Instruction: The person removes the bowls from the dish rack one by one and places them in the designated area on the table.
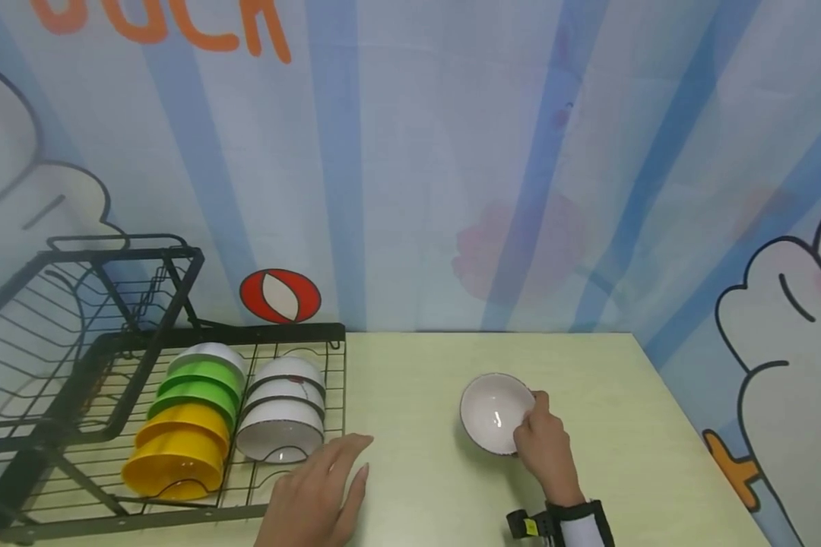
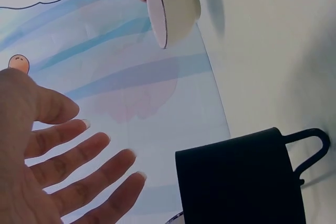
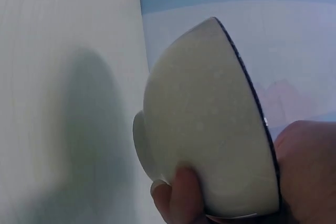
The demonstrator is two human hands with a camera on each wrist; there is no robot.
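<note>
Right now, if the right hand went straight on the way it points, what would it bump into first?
Probably the striped cloth behind the table. Past the white bowl it holds, the right hand seems to have a free way, though depth is hard to judge.

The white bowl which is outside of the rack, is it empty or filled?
Empty: the head view looks into the white bowl, and only its bare, glossy inside shows.

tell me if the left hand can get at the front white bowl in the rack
Probably yes. The left hand is empty and close to the front white bowl, and nothing appears to block it from above; the rack crosses only the bowl's lower edge with thin wire.
</note>
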